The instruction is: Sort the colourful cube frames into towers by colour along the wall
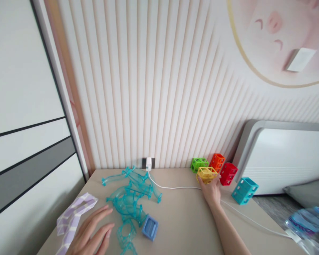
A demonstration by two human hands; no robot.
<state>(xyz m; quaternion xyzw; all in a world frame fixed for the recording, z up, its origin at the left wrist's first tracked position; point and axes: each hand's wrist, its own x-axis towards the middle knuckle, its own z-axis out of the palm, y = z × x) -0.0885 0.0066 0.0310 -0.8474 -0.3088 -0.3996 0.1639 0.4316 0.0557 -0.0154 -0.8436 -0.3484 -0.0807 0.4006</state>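
Observation:
My right hand (212, 189) has its thumb and fingers around a yellow openwork block (206, 174) at the back right of the table. Close by stand a green block (198, 164), an orange block (217, 162) and a red block (228, 173), all with square openings. A teal block (245, 190) stands nearer the right edge. At the front left, my left hand (93, 232) is empty, its fingers apart, beside a loose pile of clear teal tube pieces (130, 202). A small blue tray-like piece (150, 227) lies against the pile.
A white cable (172, 187) runs from a charger (148, 163) at the wall across the table, passing by my right hand. A purple-and-white checked strip (76, 216) lies at the left edge. A plastic bottle (307, 219) and a grey-white headboard (289, 156) are at the right.

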